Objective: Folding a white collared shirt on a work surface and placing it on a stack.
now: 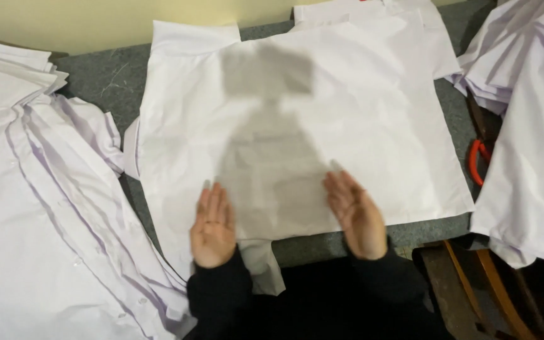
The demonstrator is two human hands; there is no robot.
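Both hands are palm-up and empty over the near edge of a flat white cloth garment piece spread w/ a few creases on a grey felt-like counter. Left hand sits at approx 7 o'clock of the cloth, fingers straight and close together, nothing pinched; it's a bit blurred, so can't tell if it touches the fabric. Right hand at approx 5 o'clock, fingers likewise extended and together, its far edge just at or on the cloth's near hem. Black sleeves cover both wrists.

Handling, as a guess: thin woven fabric, light, soft and floppy, no stiffness, creases easily, not fragile, prob. slides a little on the felt. Best taken by the hem or the corners, at 7 and 5 o'clock near the hands, or by the narrow flap hanging off the near edge.

Surroundings: stack of similar white cloth pieces at 9 o'clock, overlapping in layers; another white stack at 3 o'clock, draped over the counter edge. Red-handled tool, maybe scissors, peeks out betw. the cloth and the right stack. Pale yellow wall at 12 o'clock. Wooden frame, poss. a chair, at 4 o'clock below the counter. A dark shadow falls across the cloth's middle
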